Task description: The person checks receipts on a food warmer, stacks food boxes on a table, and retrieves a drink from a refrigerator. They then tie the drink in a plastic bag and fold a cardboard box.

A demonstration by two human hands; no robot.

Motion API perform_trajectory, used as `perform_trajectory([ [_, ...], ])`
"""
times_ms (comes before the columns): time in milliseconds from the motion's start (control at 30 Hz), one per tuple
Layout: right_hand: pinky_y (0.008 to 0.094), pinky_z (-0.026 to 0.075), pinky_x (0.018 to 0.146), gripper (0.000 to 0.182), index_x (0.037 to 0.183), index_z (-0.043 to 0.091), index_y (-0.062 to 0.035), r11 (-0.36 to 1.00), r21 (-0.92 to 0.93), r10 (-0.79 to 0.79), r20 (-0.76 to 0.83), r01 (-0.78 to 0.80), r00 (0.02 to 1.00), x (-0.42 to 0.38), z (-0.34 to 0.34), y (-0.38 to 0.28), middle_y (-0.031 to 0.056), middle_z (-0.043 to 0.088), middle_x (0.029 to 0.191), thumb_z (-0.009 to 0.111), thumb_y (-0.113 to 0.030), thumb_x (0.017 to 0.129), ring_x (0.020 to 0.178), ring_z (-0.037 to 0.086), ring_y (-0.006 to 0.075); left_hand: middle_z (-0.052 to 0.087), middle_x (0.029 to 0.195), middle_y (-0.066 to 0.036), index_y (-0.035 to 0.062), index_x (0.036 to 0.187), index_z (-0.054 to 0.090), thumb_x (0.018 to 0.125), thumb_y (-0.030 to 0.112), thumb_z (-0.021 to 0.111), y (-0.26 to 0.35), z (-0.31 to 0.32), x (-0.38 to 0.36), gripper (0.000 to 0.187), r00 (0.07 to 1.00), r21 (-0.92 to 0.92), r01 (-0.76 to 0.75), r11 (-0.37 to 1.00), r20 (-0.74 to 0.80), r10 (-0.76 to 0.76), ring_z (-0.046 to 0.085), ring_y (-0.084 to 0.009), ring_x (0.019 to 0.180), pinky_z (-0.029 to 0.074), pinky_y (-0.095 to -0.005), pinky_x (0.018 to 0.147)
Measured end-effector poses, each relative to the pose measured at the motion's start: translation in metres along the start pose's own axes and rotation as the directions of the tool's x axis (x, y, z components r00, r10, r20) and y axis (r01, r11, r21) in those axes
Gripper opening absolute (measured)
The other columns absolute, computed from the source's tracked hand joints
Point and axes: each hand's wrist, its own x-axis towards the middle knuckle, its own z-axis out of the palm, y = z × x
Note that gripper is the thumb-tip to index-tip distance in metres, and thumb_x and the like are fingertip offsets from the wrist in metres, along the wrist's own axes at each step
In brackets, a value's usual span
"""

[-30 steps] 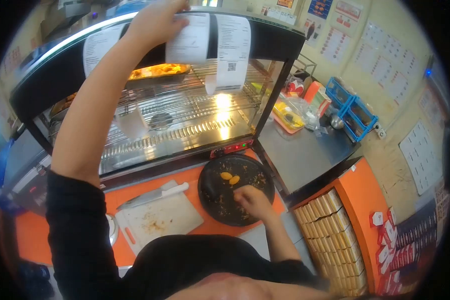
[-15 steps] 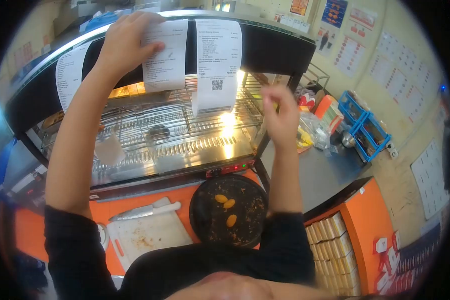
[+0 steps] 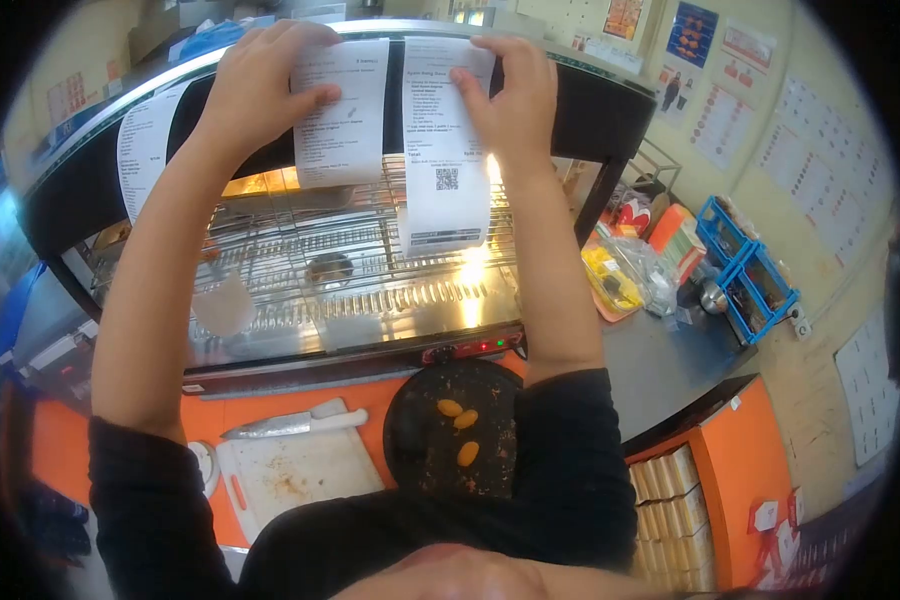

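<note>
Three printed paper receipts hang from the black top panel [image 3: 602,112] of a lit food warmer. My left hand [image 3: 262,82] holds the upper left edge of the middle receipt [image 3: 342,130], thumb on its front and fingers over the top. At the right receipt [image 3: 448,215], which carries a QR code, my right hand [image 3: 515,95] grips the upper right edge, its thumb against the print. Beside my left forearm hangs the third receipt [image 3: 148,140], touched by neither hand. Wire racks [image 3: 370,225] show inside the warmer, below the papers.
Under the warmer, a knife [image 3: 280,426] lies at the top of a white cutting board [image 3: 300,470]. Nearby is a dark round tray [image 3: 410,400] with three orange-brown pieces [image 3: 465,418]. Blue baskets [image 3: 735,250] and a plastic bag [image 3: 650,270] stand at right.
My right hand has risen from in front of the warmer's right side to the top of the right receipt and taken hold of it. My left hand stays on the middle receipt.
</note>
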Motion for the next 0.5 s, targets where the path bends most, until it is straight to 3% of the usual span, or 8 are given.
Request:
perform_trajectory([
  [100,0.0431,0.037,0.085,0.034,0.104,0.061,-0.0152,0.996,-0.090,-0.016,0.010,0.017,1.000,0.007,-0.003,-0.003,0.0053,0.058,0.103,0.070,-0.015,0.072,0.099,0.052,0.0279,0.063,0.109,-0.006,0.0184,0.114,0.060,0.073,0.026,0.077,0.000,0.000,0.002,0.045,1.000,-0.005,0.006,1.000,0.007,-0.006,0.057,-0.0251,0.103,0.047,-0.0386,0.088],
  [200,0.0444,0.037,0.086,0.032,0.103,0.063,-0.0144,0.991,-0.098,-0.071,0.149,0.086,0.986,0.019,-0.005,-0.010,0.0064,0.060,0.103,0.065,-0.013,0.071,0.101,0.054,0.0264,0.063,0.108,-0.007,0.0160,0.113,0.060,0.073,0.028,0.077,0.005,-0.001,0.005,0.045,1.000,0.006,0.013,1.000,0.005,-0.013,0.058,-0.0254,0.100,0.048,-0.0378,0.086],
  [267,0.0451,0.040,0.085,0.032,0.100,0.065,-0.0127,0.968,-0.203,-0.083,0.289,0.146,0.954,0.026,-0.002,-0.020,0.0092,0.063,0.100,0.061,-0.014,0.069,0.099,0.058,0.0263,0.063,0.107,-0.008,0.0131,0.110,0.061,0.072,0.028,0.077,0.018,-0.004,0.009,0.044,0.992,0.006,0.096,0.995,0.077,-0.097,0.059,-0.0262,0.099,0.047,-0.0388,0.086],
  [333,0.0454,0.044,0.083,0.031,0.098,0.067,-0.0102,0.949,-0.273,-0.055,0.339,0.154,0.939,0.035,-0.010,-0.006,0.0130,0.065,0.096,0.059,-0.019,0.069,0.093,0.062,0.0291,0.063,0.105,-0.009,0.0109,0.107,0.061,0.071,0.028,0.076,0.025,0.005,0.015,0.042,0.996,0.110,-0.077,0.991,-0.045,0.083,0.058,-0.0275,0.099,0.046,-0.0401,0.087],
  [400,0.0438,0.047,0.082,0.031,0.097,0.067,-0.0085,0.947,-0.314,0.054,0.358,0.065,0.932,0.036,-0.035,0.019,0.0148,0.066,0.095,0.057,-0.021,0.070,0.091,0.063,0.0311,0.062,0.106,-0.009,0.0098,0.106,0.062,0.071,0.028,0.075,0.049,0.013,0.025,0.041,0.994,0.086,-0.095,0.992,-0.038,0.099,0.057,-0.0291,0.101,0.044,-0.0410,0.089],
  [433,0.0426,0.047,0.083,0.030,0.096,0.067,-0.0080,0.932,-0.362,0.155,0.347,-0.021,0.925,0.037,-0.053,0.029,0.0146,0.066,0.094,0.056,-0.023,0.071,0.092,0.062,0.0320,0.060,0.108,-0.010,0.0096,0.105,0.063,0.071,0.030,0.074,0.065,0.013,0.033,0.041,0.999,0.087,-0.015,0.996,0.049,0.010,0.055,-0.0296,0.104,0.044,-0.0420,0.089],
  [467,0.0432,0.047,0.083,0.031,0.097,0.067,-0.0084,0.882,-0.471,0.211,0.353,-0.022,0.912,0.036,-0.070,0.048,0.0135,0.066,0.096,0.056,-0.023,0.073,0.093,0.062,0.0314,0.059,0.108,-0.010,0.0094,0.104,0.063,0.072,0.031,0.073,0.072,0.024,0.042,0.040,0.997,0.049,-0.060,0.997,0.046,0.058,0.054,-0.0297,0.105,0.044,-0.0436,0.090],
  [500,0.0439,0.045,0.086,0.031,0.099,0.065,-0.0085,0.849,-0.525,0.295,0.378,-0.059,0.878,0.033,-0.085,0.069,0.0132,0.064,0.103,0.055,-0.022,0.073,0.100,0.059,0.0303,0.060,0.105,-0.010,0.0092,0.101,0.063,0.074,0.034,0.070,0.088,0.028,0.046,0.037,0.999,0.015,-0.043,0.999,0.033,0.043,0.055,-0.0284,0.105,0.044,-0.0439,0.088],
])
